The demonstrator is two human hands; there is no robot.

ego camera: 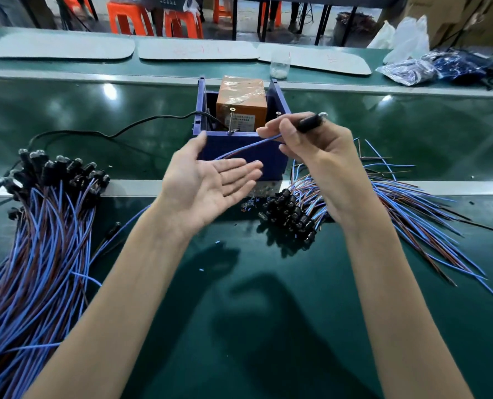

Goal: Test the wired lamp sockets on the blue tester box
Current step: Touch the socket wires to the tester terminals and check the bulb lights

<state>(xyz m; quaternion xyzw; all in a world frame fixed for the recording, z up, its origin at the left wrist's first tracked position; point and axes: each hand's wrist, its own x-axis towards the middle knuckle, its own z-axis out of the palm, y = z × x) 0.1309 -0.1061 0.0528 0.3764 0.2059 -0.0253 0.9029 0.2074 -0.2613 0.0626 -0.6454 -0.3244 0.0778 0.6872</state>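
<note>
The blue tester box [239, 152] stands open-topped in the middle of the green bench, with an orange block [241, 103] inside it. My right hand [311, 156] pinches one wired lamp socket [310, 122], its black body and small bulb pointing up to the right above the box's right corner. Its blue wire [248, 146] trails down to the left over my left hand [208, 185], which lies palm up with straight fingers in front of the box and holds nothing.
A large bundle of wired sockets [38, 226] lies at the left. A second pile of sockets [294, 214] lies under my right wrist, its wires [412, 214] fanning out to the right. A black cable [110, 133] runs left from the box. A plastic jar [280, 64] and plastic bags [429, 64] sit behind.
</note>
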